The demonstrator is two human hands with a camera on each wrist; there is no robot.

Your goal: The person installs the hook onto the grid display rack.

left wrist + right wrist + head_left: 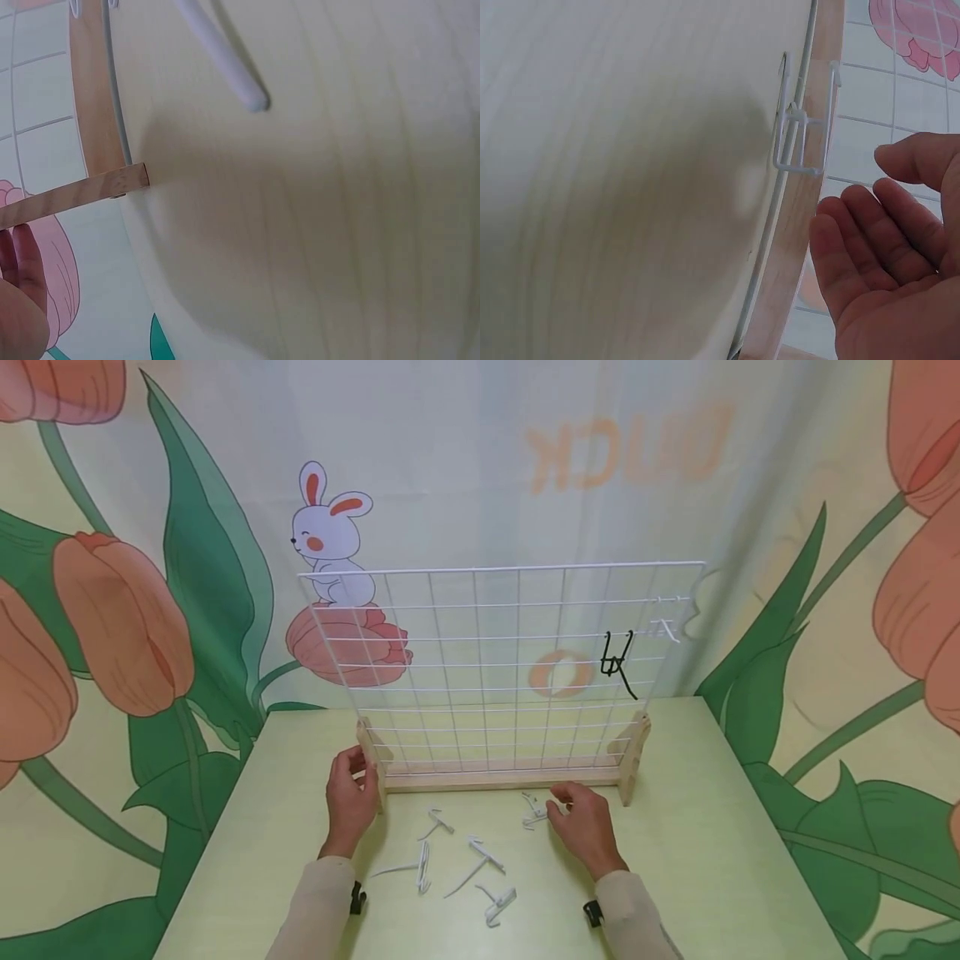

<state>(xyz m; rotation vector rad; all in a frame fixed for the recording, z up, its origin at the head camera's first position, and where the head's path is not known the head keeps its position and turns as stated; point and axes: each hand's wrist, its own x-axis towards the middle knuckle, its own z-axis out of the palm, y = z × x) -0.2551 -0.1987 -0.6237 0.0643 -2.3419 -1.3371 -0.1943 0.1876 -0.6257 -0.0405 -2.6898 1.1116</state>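
Note:
A white wire grid panel (495, 672) stands upright in a wooden base (502, 781). My left hand (352, 797) is at the left wooden support (75, 196), its fingertips (26, 251) touching the wood's edge. My right hand (585, 827) is beside a white wire hook (535, 814) in front of the base, fingers loosely bent and nothing between them. In the right wrist view that hook (802, 142) lies just beyond the fingertips, apart from them. A black hook (615, 664) and a white hook (664, 627) hang on the grid's right side.
Several more white hooks lie on the pale table between the arms: one hook (437, 824) near the base, another hook (422, 867) at left, a hook (483, 862) mid-table and a hook (498, 906) nearest me. Behind the panel hangs a printed curtain (465, 460).

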